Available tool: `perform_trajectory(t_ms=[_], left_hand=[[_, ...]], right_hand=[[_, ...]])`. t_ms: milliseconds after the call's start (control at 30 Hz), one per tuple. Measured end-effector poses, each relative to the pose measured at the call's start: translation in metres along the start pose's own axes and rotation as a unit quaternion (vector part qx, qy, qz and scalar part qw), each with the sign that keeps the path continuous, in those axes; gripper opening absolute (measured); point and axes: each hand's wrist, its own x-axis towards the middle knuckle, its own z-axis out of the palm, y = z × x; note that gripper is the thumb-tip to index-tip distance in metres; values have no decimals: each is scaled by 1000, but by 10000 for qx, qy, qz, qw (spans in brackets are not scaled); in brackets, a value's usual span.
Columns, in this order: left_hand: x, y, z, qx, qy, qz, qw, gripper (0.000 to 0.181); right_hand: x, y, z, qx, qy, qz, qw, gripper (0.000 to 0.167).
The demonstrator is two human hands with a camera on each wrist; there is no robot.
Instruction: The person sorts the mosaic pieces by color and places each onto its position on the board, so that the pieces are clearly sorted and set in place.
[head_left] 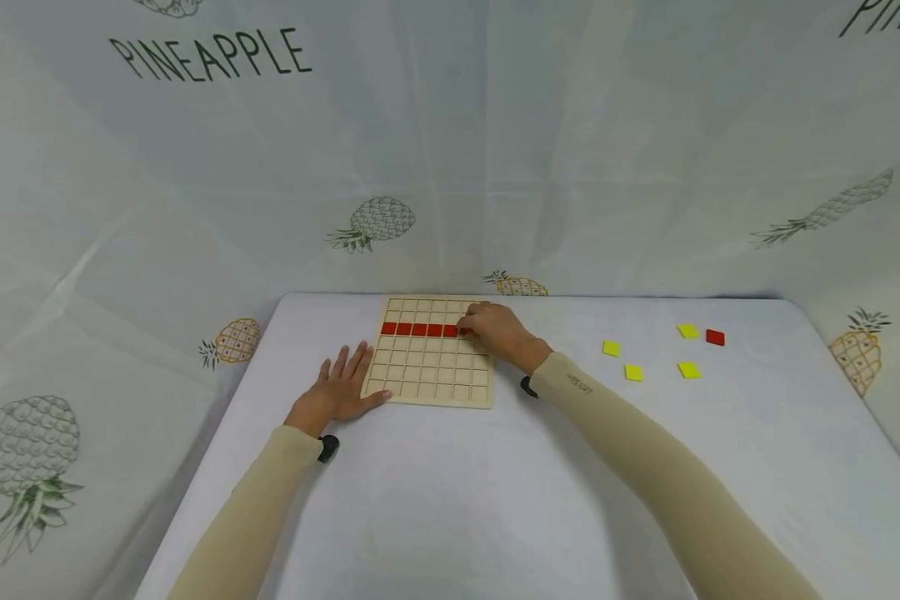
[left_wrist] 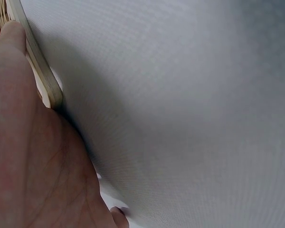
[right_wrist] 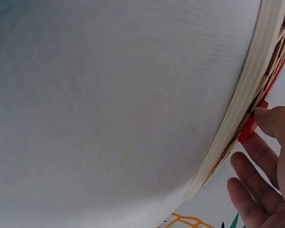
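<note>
Pineapple-printed sheet (head_left: 540, 150) behind white counter (head_left: 480, 500); gridded board (head_left: 423, 375) near its far edge. Left hand (head_left: 342, 393) spread at the board's near-left corner; right hand (head_left: 501, 331) over right edge (nearer the red row (head_left: 419, 330), long axis left to right). At the row's right end, red tile (right_wrist: 247, 129) pinched in right fingers.

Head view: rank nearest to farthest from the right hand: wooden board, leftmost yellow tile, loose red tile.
1. Wooden board: partly under the right hand.
2. Leftmost yellow tile: off to its right.
3. Loose red tile: farther right.
</note>
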Motion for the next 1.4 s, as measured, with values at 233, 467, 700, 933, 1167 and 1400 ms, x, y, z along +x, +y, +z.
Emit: perform_trajectory(t_ms=[233,467,700,933,1167,1400], left_hand=[[4,4,-1,38,22,76,10000,102],[9,5,-1,76,26,101,9999,103],[9,8,-1,60,24,122,9999,103],[-2,14,-7,39,-86,66,9999,103],[-4,9,-2,-26,-30,47,10000,104],[-1,0,3,-62,23,46,10000,105]], right_hand=[[-2,3,-1,122,-7,149,9998,21],[-5,5,-3,92,-33,243,9997,23],[-9,0,-3,-507,-167,319,9981,21],[-28,-5,-5,-612,-66,298,9977,31],[-60,12,-17,-381,609,411,9966,36],[-101,45,-31,-691,995,517,9913,39]])
